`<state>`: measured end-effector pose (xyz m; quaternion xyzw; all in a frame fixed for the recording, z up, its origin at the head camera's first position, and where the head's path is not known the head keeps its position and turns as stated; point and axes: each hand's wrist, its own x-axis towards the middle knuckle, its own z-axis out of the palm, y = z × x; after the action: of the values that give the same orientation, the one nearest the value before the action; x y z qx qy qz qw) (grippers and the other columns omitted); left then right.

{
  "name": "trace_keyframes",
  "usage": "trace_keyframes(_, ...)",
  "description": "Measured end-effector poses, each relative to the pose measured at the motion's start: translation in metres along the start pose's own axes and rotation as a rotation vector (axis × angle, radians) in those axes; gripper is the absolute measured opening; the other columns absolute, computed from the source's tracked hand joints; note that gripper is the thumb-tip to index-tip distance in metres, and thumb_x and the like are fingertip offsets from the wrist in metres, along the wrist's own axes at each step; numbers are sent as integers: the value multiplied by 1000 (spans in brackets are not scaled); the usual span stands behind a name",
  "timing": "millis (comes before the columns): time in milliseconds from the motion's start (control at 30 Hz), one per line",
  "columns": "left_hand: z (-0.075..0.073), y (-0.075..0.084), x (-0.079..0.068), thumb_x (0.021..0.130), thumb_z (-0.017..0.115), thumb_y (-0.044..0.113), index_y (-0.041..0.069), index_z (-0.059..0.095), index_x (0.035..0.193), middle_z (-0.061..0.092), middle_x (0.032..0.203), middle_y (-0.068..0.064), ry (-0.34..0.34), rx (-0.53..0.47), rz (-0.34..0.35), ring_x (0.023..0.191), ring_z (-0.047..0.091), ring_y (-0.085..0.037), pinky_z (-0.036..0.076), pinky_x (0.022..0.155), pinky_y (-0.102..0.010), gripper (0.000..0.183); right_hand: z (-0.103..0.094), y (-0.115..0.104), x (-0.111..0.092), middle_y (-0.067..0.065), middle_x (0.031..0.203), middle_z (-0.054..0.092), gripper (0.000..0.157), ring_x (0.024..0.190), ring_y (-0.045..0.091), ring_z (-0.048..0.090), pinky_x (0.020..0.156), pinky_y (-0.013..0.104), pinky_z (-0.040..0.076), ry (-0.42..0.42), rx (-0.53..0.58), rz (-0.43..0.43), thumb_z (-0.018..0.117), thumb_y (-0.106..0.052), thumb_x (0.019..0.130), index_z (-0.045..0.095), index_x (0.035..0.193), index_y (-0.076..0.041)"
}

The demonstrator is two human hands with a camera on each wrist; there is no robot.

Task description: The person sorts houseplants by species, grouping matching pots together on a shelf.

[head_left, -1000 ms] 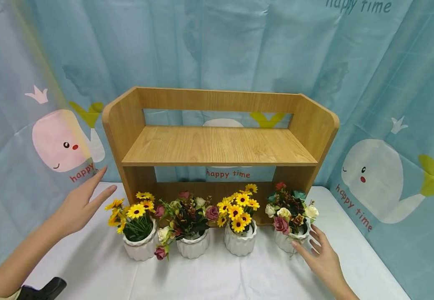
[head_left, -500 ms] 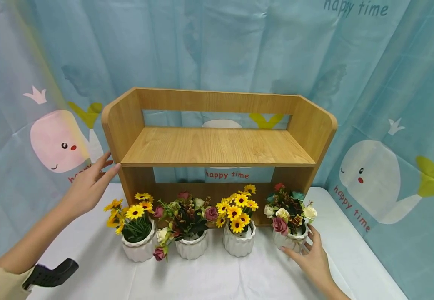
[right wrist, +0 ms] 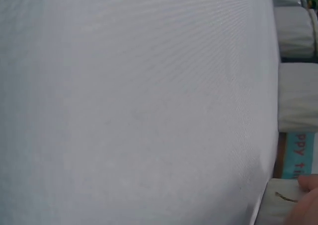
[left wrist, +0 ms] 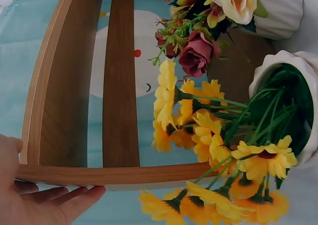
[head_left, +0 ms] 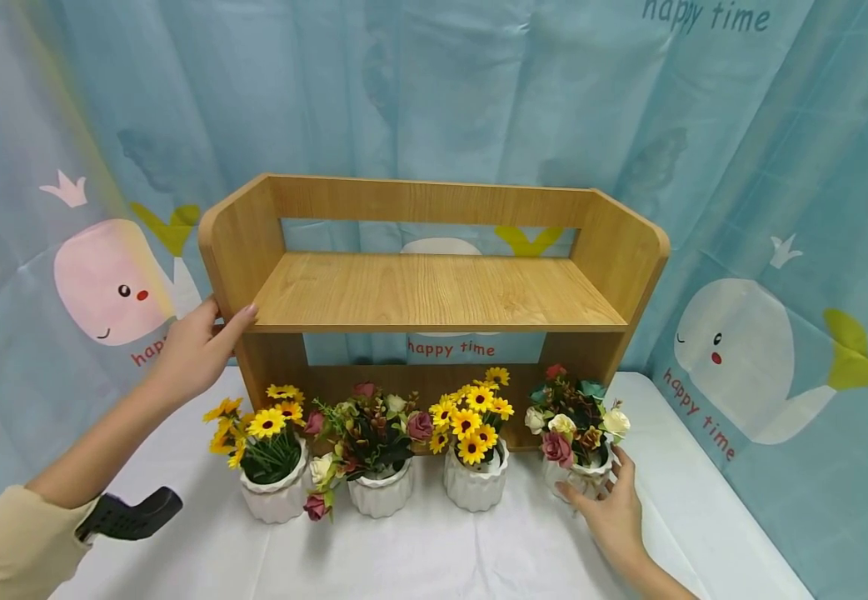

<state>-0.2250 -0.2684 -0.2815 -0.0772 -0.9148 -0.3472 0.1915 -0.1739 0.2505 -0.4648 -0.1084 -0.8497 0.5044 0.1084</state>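
My left hand (head_left: 192, 357) grips the left side panel of a two-tier wooden shelf (head_left: 434, 287). In the left wrist view the thumb lies at the panel's front edge and the fingers (left wrist: 82, 197) lie along its outer face. My right hand (head_left: 612, 512) holds the rightmost white flower pot (head_left: 582, 477) low on its side, thumb in front and fingers round the right. That pot bears mixed roses (head_left: 560, 448) and stands on the table at the shelf's front right. In the right wrist view only part of the hand (right wrist: 305, 205) shows against the pot.
Left of it stand a pot with yellow sunflowers (head_left: 476, 483), a pot with mixed roses (head_left: 381, 493) and another sunflower pot (head_left: 276, 500), in a row before the shelf. A white cloth (head_left: 404, 558) covers the table. A blue curtain (head_left: 449, 100) hangs behind.
My left hand has moved right and taken hold of the shelf's left panel. My right hand has closed in round the rightmost pot. The pots and shelf appear to stay in place.
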Motion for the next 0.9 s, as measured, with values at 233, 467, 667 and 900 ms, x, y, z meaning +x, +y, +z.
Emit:
trace_keyframes(233, 1, 2, 8, 113, 47, 38, -20, 52, 125, 64, 99, -34, 48, 58, -25, 78, 62, -36, 43, 54, -30, 60, 3, 0, 2, 41, 165, 18, 113, 144, 65, 34, 118, 67, 37, 19, -11, 11, 85, -17, 89, 4, 165, 1)
trace_keyframes(467, 0, 4, 11, 112, 48, 32, -25, 51, 123, 65, 99, -37, 39, 60, -42, 79, 65, -40, 45, 51, -28, 57, 6, 1, 2, 44, 158, 31, 112, 140, 62, 41, 114, 66, 42, 64, -19, -3, 89, -17, 85, 11, 163, 1)
trace_keyframes(667, -1, 6, 11, 112, 49, 30, -25, 52, 123, 66, 102, -39, 41, 58, -47, 79, 67, -41, 46, 51, -28, 57, 5, 0, 3, 43, 153, 37, 109, 132, 61, 50, 107, 65, 48, 113, -30, 6, 91, -17, 82, 19, 162, 2)
trace_keyframes(900, -4, 5, 11, 112, 50, 30, -24, 51, 132, 65, 115, -43, 19, 50, -50, 97, 69, -53, 49, 58, -24, 57, -1, 1, 5, 39, 151, 42, 111, 131, 57, 53, 105, 63, 50, 95, -48, 32, 95, -24, 78, 25, 161, -1)
